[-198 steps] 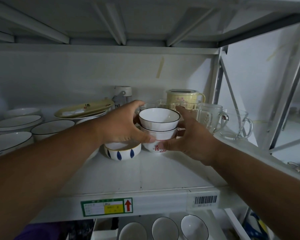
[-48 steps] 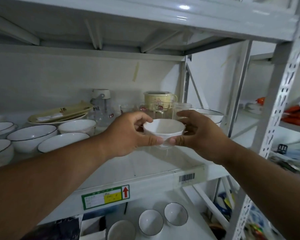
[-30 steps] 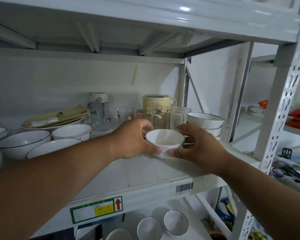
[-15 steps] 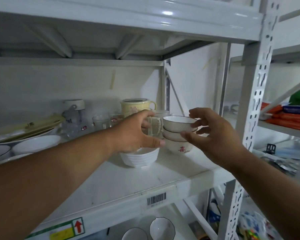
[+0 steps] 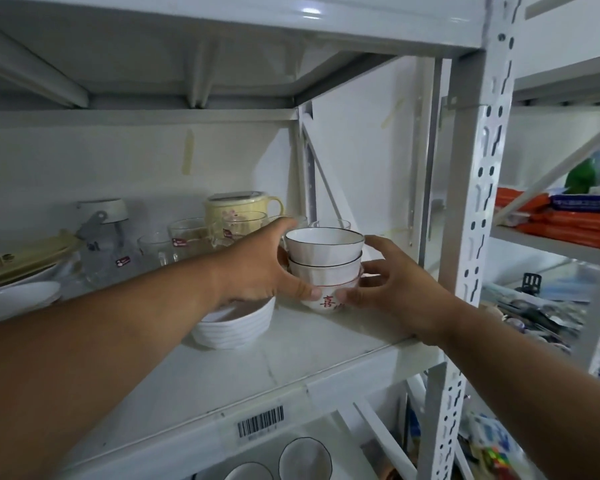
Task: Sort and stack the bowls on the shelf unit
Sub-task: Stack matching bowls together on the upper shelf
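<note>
Glazed white ceramic is what I have between my palms: a stack of three small bowls [image 5: 324,268] standing on the shelf [image 5: 326,344], toward its right end and near the front edge. My left hand [image 5: 257,271] curls round the left side, thumb on the lowest bowl, and my right hand [image 5: 395,289] closes in from the right, its thumb on that same bowl and its upper fingers [image 5: 381,242] lifted just beside the top rim. So both hands grip the stack low down.

I judge it stiff, smooth, and rather slippery, with some weight for its size, and quick to chip if a rim knocks the steel post [image 5: 478,202]. The bowls only nest loosely, so the hold belongs on the bottom bowl, from both sides, with the stack kept upright.

The bottom bowl carries a red Chinese character, 喜 as best I can read it. Two upper bowls have thin dark rims. A ribbed white bowl [image 5: 234,323] sits just left of the stack, under my left wrist. The glasses [image 5: 184,237] behind wear small red stickers, too small to read. A barcode label [image 5: 260,420] is on the shelf's front lip.
</note>
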